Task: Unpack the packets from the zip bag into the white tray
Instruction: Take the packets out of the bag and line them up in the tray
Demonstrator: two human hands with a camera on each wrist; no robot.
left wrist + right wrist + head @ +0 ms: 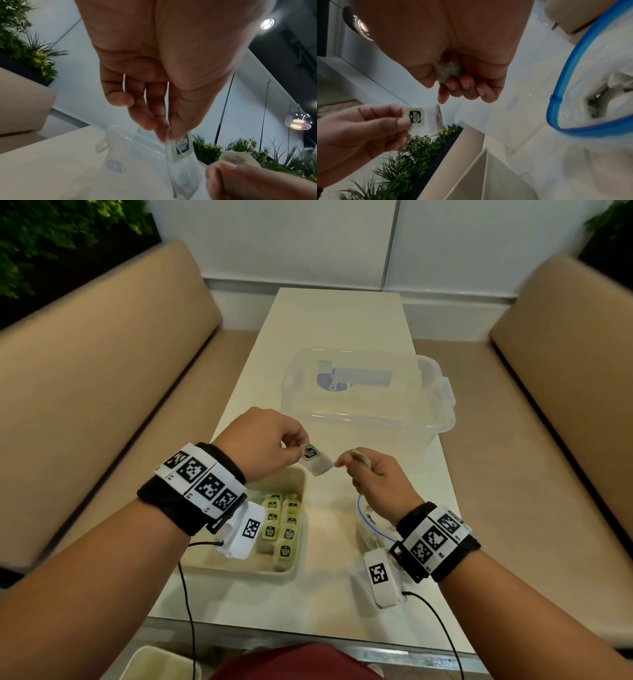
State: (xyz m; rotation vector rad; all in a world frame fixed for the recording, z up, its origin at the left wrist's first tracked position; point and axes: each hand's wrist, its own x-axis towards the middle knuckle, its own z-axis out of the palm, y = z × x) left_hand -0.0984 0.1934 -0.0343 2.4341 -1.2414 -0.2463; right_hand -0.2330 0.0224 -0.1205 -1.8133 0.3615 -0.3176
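Observation:
My left hand (pixel 295 447) pinches a small clear packet (pixel 315 462) with a green and black label above the far end of the white tray (pixel 239 566). The left wrist view shows finger and thumb (pixel 164 134) on the packet's (pixel 183 147) top edge. My right hand (pixel 346 463) is curled round a second, greyish packet (pixel 449 70) in its palm. Its index fingertip sits right by the first packet's (pixel 419 117) edge; contact is unclear. The zip bag (pixel 371 525) with its blue seal lies on the table under my right wrist, its mouth (pixel 590 94) open. Several labelled packets (pixel 281 522) lie in the tray.
A clear plastic box (pixel 366 392) stands on the table beyond my hands. Beige benches (pixel 85 392) run along both sides of the narrow white table (pixel 335 316). Another pale tray corner (pixel 157 662) shows below the table's near edge.

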